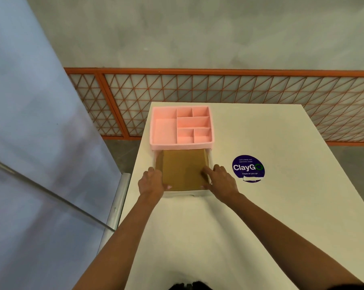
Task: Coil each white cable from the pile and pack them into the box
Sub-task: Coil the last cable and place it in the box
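Observation:
A flat brown cardboard box (pixel 183 170) lies in the pulled-out white drawer (pixel 187 194) of a pink organizer (pixel 182 144) on the white table (pixel 260 206). My left hand (pixel 152 181) grips the box's left edge, thumb on its near corner. My right hand (pixel 221 178) holds the right edge, with the index finger lying on the box's top and the thumb at the near right corner. The box's top looks closed. No white cable is in view.
The organizer's top tray has several empty pink compartments. A round blue "ClayGo" sticker (pixel 248 168) is stuck on the table right of the drawer. A glass panel with a metal post (pixel 116 206) stands along the table's left edge. An orange lattice railing (pixel 218 91) runs behind.

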